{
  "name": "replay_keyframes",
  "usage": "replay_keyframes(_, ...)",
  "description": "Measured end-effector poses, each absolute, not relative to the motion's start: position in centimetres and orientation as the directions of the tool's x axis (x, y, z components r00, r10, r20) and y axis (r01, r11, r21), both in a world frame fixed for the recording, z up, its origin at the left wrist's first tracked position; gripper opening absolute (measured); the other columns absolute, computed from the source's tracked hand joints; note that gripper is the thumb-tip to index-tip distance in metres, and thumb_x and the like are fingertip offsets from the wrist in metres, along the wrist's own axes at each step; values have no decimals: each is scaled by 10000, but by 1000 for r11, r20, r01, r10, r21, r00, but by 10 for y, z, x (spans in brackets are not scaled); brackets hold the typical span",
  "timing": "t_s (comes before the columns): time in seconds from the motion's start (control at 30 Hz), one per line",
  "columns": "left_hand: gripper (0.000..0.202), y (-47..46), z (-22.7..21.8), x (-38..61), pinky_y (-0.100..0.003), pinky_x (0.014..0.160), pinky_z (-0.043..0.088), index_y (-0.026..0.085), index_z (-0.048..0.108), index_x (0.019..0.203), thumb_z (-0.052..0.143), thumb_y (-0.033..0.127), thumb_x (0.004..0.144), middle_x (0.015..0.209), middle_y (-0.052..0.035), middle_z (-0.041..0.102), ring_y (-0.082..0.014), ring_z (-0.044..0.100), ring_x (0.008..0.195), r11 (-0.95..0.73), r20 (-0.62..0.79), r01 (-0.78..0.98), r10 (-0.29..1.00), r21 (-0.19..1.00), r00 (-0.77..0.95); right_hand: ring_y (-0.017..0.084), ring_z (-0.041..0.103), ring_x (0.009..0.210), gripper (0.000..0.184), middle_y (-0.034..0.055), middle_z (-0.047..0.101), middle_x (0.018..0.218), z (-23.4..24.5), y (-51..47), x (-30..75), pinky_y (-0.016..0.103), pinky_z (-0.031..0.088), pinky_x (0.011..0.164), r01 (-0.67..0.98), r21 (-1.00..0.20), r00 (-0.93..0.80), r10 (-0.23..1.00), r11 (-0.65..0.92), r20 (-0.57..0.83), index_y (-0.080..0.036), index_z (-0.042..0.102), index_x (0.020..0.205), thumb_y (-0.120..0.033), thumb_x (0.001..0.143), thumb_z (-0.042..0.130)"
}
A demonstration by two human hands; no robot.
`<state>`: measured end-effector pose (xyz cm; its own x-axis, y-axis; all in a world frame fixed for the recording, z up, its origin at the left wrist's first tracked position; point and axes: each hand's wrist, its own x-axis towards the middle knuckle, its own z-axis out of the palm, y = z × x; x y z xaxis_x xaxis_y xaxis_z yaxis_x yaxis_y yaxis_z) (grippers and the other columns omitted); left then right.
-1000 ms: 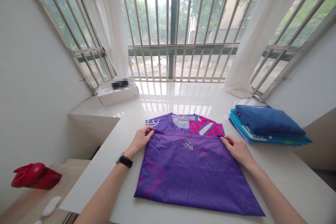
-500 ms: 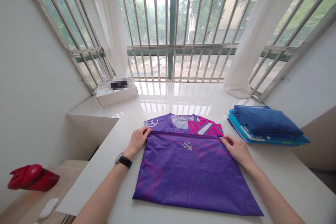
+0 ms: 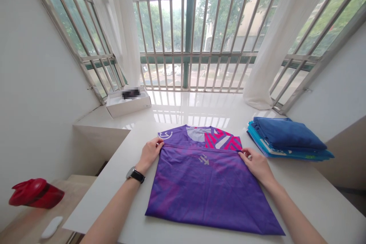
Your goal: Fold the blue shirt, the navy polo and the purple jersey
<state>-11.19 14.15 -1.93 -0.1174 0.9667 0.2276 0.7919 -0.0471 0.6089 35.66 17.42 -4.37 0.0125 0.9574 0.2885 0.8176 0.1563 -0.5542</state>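
Observation:
A purple jersey (image 3: 208, 190) with pink and white patterns near its collar lies flat on the white table (image 3: 309, 194), its lower half folded up over the chest. My left hand (image 3: 150, 152) pinches the folded hem at its left corner; a black watch sits on that wrist. My right hand (image 3: 257, 164) pinches the same hem at the right corner. Both hands rest on the table at the fold's far edge, a little below the collar.
A stack of folded blue garments (image 3: 287, 139) lies at the table's right. A white open box (image 3: 128, 103) sits on the window sill at the left. A red object (image 3: 36, 194) and a white mouse (image 3: 51, 227) rest on a lower wooden desk, left.
Both hands stay on the hem corners. The view shifted slightly; the hem sits about where it was.

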Motion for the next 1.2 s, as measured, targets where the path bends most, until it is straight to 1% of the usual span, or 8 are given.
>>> replay_keyframes(0.17, 212, 139, -16, -125, -270, 749, 479, 235, 680, 975, 514, 355, 921, 952, -42, 747, -200, 688, 830, 71, 194, 833, 959, 549, -209, 190, 595, 624, 403, 63, 669, 879, -44, 173, 359, 320, 458, 639, 865, -476, 40, 925, 157, 379, -220, 637, 1018, -551, 855, 472)
replay_keyframes(0.47, 310, 141, -15, -134, -257, 747, 461, 198, 703, 866, 494, 420, 920, 876, -82, 760, -215, 704, 855, 172, 152, 844, 947, 508, -284, 193, 610, 654, 337, 47, 671, 851, -47, 170, 356, 306, 450, 617, 869, -463, 6, 930, 178, 369, -233, 646, 934, -511, 853, 476)
replay_keyframes(0.63, 403, 167, -5, -139, -253, 638, 447, 187, 682, 680, 475, 453, 900, 583, -56, 700, -191, 678, 618, 234, -26, 849, 967, 474, -252, 207, 635, 724, 330, 45, 667, 861, -51, 172, 358, 304, 452, 645, 883, -441, 6, 935, 161, 354, -234, 644, 927, -507, 864, 469)
replay_keyframes(0.7, 447, 181, -1, -140, -260, 618, 442, 189, 646, 575, 494, 478, 880, 542, -68, 677, -195, 664, 587, 240, -53, 857, 969, 455, -243, 208, 638, 735, 333, 47, 670, 873, -52, 172, 358, 306, 456, 660, 882, -444, 8, 938, 156, 347, -233, 650, 932, -507, 866, 472)
replay_keyframes(0.8, 403, 198, 1, -138, -274, 631, 439, 183, 648, 571, 534, 451, 850, 580, -100, 688, -228, 681, 664, 276, -60, 868, 959, 412, -277, 207, 642, 743, 338, 51, 681, 887, -52, 172, 359, 308, 465, 673, 874, -458, 8, 937, 163, 349, -229, 658, 934, -508, 856, 484)
replay_keyframes(0.9, 317, 207, -1, -135, -277, 651, 442, 173, 692, 703, 558, 429, 833, 710, -132, 730, -258, 697, 786, 322, -53, 869, 944, 376, -326, 213, 650, 756, 342, 58, 692, 893, -52, 171, 359, 313, 474, 684, 870, -463, 7, 936, 168, 353, -223, 660, 936, -507, 852, 489)
replay_keyframes(1.07, 389, 209, -4, -133, -293, 698, 463, 167, 707, 858, 565, 528, 831, 940, -185, 742, -304, 691, 938, 343, -40, 880, 936, 328, -350, 227, 666, 792, 322, 59, 707, 890, -52, 171, 358, 322, 482, 715, 877, -455, 15, 937, 155, 348, -230, 663, 934, -488, 850, 489)
replay_keyframes(1.2, 409, 210, 0, -128, -326, 755, 481, 136, 702, 957, 554, 503, 853, 1035, -228, 716, -336, 678, 1006, 347, -27, 903, 935, 254, -352, 229, 663, 784, 344, 64, 707, 890, -51, 171, 358, 327, 481, 719, 877, -457, 21, 939, 147, 344, -222, 665, 944, -500, 843, 489)
